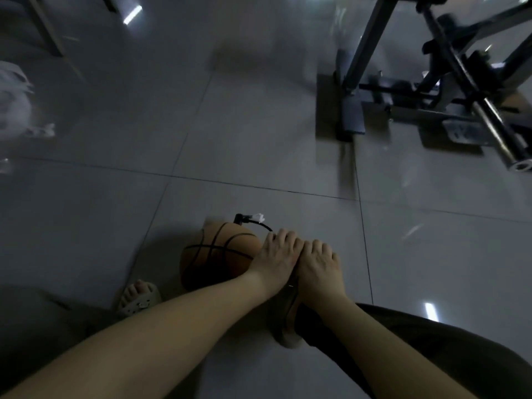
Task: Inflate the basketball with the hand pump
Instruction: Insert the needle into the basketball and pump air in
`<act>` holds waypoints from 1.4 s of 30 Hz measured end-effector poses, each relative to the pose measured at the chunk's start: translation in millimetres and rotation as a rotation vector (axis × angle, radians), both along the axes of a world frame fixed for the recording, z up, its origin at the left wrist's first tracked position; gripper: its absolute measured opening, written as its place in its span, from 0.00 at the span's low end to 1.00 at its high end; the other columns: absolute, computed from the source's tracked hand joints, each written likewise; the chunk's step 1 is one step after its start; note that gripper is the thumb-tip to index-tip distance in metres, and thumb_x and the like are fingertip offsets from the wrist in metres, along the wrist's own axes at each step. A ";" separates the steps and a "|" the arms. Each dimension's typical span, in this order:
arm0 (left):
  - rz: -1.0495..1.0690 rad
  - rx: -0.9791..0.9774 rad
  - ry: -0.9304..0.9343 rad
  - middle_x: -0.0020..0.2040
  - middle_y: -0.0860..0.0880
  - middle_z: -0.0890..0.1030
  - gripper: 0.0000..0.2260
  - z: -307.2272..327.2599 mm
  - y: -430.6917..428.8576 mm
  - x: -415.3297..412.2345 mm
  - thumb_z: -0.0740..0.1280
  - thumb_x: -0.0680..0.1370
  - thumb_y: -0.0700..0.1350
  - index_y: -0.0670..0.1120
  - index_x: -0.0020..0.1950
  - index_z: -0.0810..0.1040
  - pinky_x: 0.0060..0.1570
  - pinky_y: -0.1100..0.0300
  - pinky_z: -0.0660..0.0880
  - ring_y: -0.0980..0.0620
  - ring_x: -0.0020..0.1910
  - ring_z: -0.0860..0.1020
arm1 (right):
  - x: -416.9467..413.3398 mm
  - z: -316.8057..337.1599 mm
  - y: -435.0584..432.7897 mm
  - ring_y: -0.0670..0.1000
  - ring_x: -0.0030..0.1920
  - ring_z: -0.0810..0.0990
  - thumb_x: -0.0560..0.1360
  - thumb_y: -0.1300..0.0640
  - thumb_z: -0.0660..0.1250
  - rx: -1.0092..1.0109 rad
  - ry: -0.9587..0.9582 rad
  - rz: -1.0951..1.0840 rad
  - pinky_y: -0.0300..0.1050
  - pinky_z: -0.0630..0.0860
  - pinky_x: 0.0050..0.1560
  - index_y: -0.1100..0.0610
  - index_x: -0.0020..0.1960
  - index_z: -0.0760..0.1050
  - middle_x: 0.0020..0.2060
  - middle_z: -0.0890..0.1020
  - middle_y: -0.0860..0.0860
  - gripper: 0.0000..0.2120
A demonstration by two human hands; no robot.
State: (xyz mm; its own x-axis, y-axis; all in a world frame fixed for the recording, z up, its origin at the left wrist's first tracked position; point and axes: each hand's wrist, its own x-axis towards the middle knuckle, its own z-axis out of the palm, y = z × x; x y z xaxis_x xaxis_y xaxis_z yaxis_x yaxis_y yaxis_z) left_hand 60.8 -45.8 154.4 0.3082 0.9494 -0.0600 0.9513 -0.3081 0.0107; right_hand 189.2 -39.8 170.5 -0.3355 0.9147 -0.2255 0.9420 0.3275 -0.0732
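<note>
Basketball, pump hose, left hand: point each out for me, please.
basketball (pixel 221 264), head view, on its orange-brown upper surface.
pump hose (pixel 260 224), head view, on the black curve above the ball.
left hand (pixel 276 257), head view, on the back of the hand.

On floor (pixel 259 139), low centre: basketball (pixel 214 254). From its far side: hose (pixel 260 225) running right toward pump (pixel 290 298). Just right of basketball: pump, with left hand (pixel 276 260) and right hand (pixel 319 266) side by side on top, touching. Left of basketball: sandalled foot (pixel 139 296). Below pump: second foot (pixel 288 338). Far right, behind: machine frame (pixel 431 90). Far left edge: bag (pixel 14 99).
</note>
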 end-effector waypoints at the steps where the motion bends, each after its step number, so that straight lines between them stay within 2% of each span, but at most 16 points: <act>1: -0.012 -0.034 -0.023 0.57 0.44 0.72 0.11 5.3 -2.9 -2.9 0.57 0.80 0.44 0.44 0.62 0.68 0.54 0.51 0.71 0.45 0.53 0.70 | 0.4 6.2 0.2 0.53 0.54 0.71 0.77 0.52 0.62 -0.062 0.029 -0.005 0.47 0.71 0.57 0.54 0.59 0.67 0.54 0.73 0.52 0.13; 3: -0.019 -0.081 -0.103 0.60 0.45 0.72 0.12 22.9 -11.1 -11.2 0.57 0.82 0.44 0.46 0.65 0.68 0.57 0.52 0.70 0.46 0.57 0.71 | -1.9 23.3 -1.9 0.53 0.57 0.73 0.77 0.54 0.64 -0.137 0.063 0.029 0.48 0.71 0.60 0.54 0.60 0.68 0.57 0.74 0.52 0.14; 4: -0.024 -0.077 -0.138 0.61 0.45 0.72 0.12 34.5 -13.7 -16.0 0.57 0.82 0.43 0.46 0.66 0.68 0.58 0.53 0.70 0.46 0.59 0.71 | -3.7 33.8 -3.0 0.53 0.57 0.73 0.77 0.55 0.64 -0.101 0.058 0.066 0.47 0.71 0.60 0.54 0.60 0.69 0.56 0.75 0.52 0.13; 7: -0.050 0.048 -0.187 0.58 0.45 0.74 0.13 84.5 -10.8 -29.6 0.55 0.80 0.43 0.45 0.63 0.70 0.54 0.56 0.66 0.46 0.56 0.72 | -9.0 76.5 -2.3 0.54 0.52 0.75 0.75 0.57 0.65 0.149 0.055 0.147 0.47 0.70 0.55 0.56 0.57 0.71 0.52 0.75 0.53 0.11; 10: -0.084 0.257 -0.219 0.47 0.46 0.75 0.16 132.9 -1.1 -33.4 0.48 0.75 0.47 0.45 0.52 0.73 0.46 0.54 0.66 0.46 0.45 0.72 | -11.3 112.7 4.3 0.55 0.43 0.75 0.71 0.58 0.65 0.443 0.140 0.178 0.49 0.72 0.46 0.57 0.50 0.73 0.44 0.76 0.54 0.08; 13: -0.038 0.381 -0.257 0.44 0.47 0.75 0.08 137.5 -0.8 -28.3 0.56 0.77 0.47 0.46 0.50 0.71 0.44 0.53 0.68 0.47 0.42 0.72 | -12.5 121.5 1.1 0.53 0.41 0.71 0.73 0.55 0.62 0.569 0.172 0.147 0.48 0.70 0.43 0.56 0.49 0.72 0.41 0.74 0.52 0.07; 17: -0.024 0.293 -0.148 0.46 0.46 0.75 0.05 78.1 -22.5 -12.6 0.59 0.78 0.46 0.46 0.51 0.71 0.48 0.50 0.72 0.47 0.43 0.71 | -4.5 70.7 -33.2 0.53 0.40 0.67 0.72 0.50 0.66 0.470 0.107 0.076 0.46 0.63 0.42 0.56 0.51 0.72 0.42 0.72 0.53 0.12; 19: -0.001 0.268 -0.119 0.46 0.45 0.74 0.04 54.9 -28.9 -4.8 0.60 0.79 0.46 0.46 0.50 0.70 0.49 0.49 0.73 0.46 0.44 0.70 | -0.6 45.8 -40.1 0.53 0.40 0.67 0.70 0.50 0.67 0.409 0.059 0.046 0.46 0.63 0.42 0.56 0.51 0.72 0.43 0.71 0.54 0.14; 23: 0.010 0.237 -0.100 0.44 0.45 0.74 0.04 40.9 -21.4 -2.7 0.58 0.77 0.45 0.46 0.49 0.70 0.44 0.51 0.71 0.46 0.43 0.71 | -0.8 24.3 -27.2 0.54 0.43 0.68 0.75 0.51 0.64 0.314 0.035 0.051 0.48 0.65 0.44 0.55 0.53 0.72 0.45 0.71 0.54 0.10; 26: 0.019 0.189 -0.081 0.45 0.44 0.74 0.05 24.7 -14.1 -6.0 0.61 0.76 0.46 0.46 0.49 0.68 0.43 0.51 0.71 0.45 0.43 0.70 | -3.7 10.6 -22.2 0.54 0.42 0.68 0.72 0.51 0.68 0.268 0.039 0.040 0.48 0.67 0.44 0.56 0.52 0.72 0.44 0.72 0.54 0.12; 28: 0.017 0.178 -0.075 0.45 0.44 0.73 0.04 10.4 -13.7 -5.3 0.59 0.76 0.44 0.46 0.49 0.67 0.42 0.52 0.70 0.46 0.42 0.70 | -3.6 -0.2 -22.4 0.55 0.42 0.69 0.71 0.52 0.68 0.235 0.041 0.044 0.49 0.68 0.43 0.56 0.51 0.72 0.44 0.72 0.55 0.12; 31: 0.015 0.145 -0.067 0.44 0.45 0.73 0.05 -8.7 -17.1 -2.2 0.54 0.75 0.42 0.46 0.49 0.68 0.41 0.52 0.70 0.46 0.42 0.69 | -2.1 -19.6 -23.5 0.55 0.41 0.68 0.75 0.54 0.60 0.230 0.051 0.041 0.51 0.69 0.44 0.56 0.51 0.71 0.43 0.70 0.55 0.07; 33: 0.010 0.113 -0.060 0.45 0.44 0.73 0.05 -18.3 -19.4 -1.5 0.55 0.75 0.43 0.46 0.49 0.68 0.42 0.51 0.72 0.46 0.42 0.70 | -1.9 -29.2 -25.9 0.55 0.40 0.67 0.75 0.55 0.53 0.253 0.059 0.038 0.51 0.69 0.43 0.56 0.49 0.71 0.41 0.69 0.54 0.10; 37: 0.036 0.040 -0.028 0.48 0.45 0.74 0.08 -11.9 -12.2 3.0 0.55 0.76 0.43 0.46 0.52 0.70 0.45 0.52 0.70 0.46 0.45 0.70 | 0.4 -28.9 -17.3 0.55 0.44 0.69 0.76 0.54 0.53 0.132 0.014 0.049 0.51 0.69 0.47 0.56 0.55 0.70 0.46 0.71 0.54 0.12; 40: -0.009 -0.071 -0.004 0.56 0.44 0.71 0.11 12.4 -6.1 5.4 0.54 0.81 0.44 0.44 0.61 0.69 0.54 0.52 0.68 0.45 0.53 0.69 | 4.0 -11.1 -12.7 0.53 0.50 0.70 0.78 0.51 0.59 0.001 0.044 -0.074 0.49 0.70 0.52 0.53 0.59 0.68 0.52 0.71 0.51 0.11; 42: -0.067 -0.089 -0.055 0.59 0.45 0.71 0.12 30.9 -5.4 1.0 0.55 0.82 0.46 0.45 0.63 0.68 0.58 0.52 0.67 0.45 0.57 0.70 | 6.3 8.4 -15.5 0.52 0.51 0.72 0.76 0.52 0.64 0.033 0.071 -0.029 0.47 0.72 0.53 0.53 0.59 0.69 0.52 0.73 0.51 0.13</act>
